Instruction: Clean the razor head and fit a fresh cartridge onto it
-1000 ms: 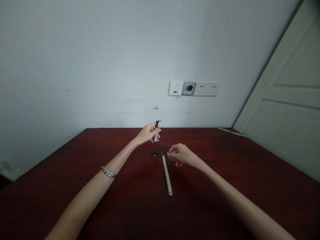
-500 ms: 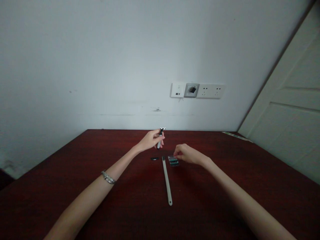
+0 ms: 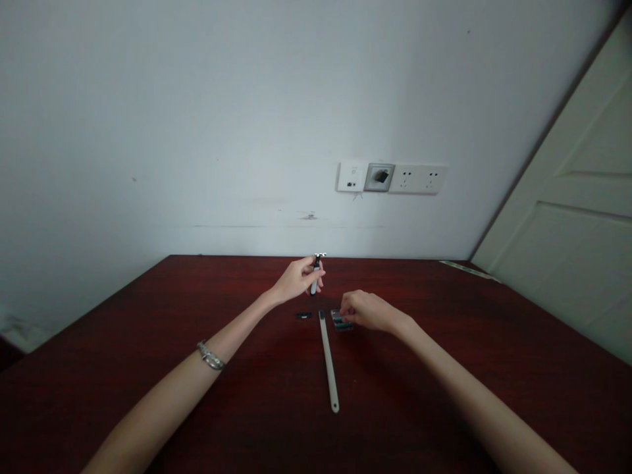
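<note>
Your left hand (image 3: 295, 278) gripped a slim grey-black, metal-headed razor (image 3: 315, 284), probably light, best held mid-handle; under your half-curled right hand (image 3: 364, 309), grip unclear, lay a flat clear-and-green plastic case (image 3: 340, 323).

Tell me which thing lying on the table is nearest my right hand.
The clear and green case, which your right hand partly covers. The long pale stick lies farther left, and the small black piece farther left again.

A bare right hand (image 3: 365, 311) hid part of a clear, flat, green-filled case (image 3: 340, 324); a narrow black object (image 3: 304, 316) was too small to identify; the right edge cropped a white panelled door (image 3: 582, 191).
</note>
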Available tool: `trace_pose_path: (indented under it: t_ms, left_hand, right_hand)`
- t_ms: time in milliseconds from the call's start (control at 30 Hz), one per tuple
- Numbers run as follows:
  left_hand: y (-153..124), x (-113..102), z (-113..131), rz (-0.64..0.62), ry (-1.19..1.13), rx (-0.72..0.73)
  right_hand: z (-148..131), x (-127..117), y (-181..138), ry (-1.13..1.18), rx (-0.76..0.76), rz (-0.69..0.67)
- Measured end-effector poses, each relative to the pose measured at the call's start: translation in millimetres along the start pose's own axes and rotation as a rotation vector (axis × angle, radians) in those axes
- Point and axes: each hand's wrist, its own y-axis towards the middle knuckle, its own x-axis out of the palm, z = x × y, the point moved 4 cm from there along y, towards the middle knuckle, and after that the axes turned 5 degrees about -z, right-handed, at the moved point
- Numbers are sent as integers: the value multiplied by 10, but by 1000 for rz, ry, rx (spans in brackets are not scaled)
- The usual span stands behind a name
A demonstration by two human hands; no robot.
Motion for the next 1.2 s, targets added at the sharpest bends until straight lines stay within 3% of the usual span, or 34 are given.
trace_pose_path:
  t_ms: [367, 1200]
  left_hand:
    - [9, 8, -18, 20, -3, 3]
    - [2, 8, -9, 39, 4, 29]
  right_hand:
    - [69, 118, 57, 41, -3, -24]
    - [50, 107, 30, -4, 66, 21]
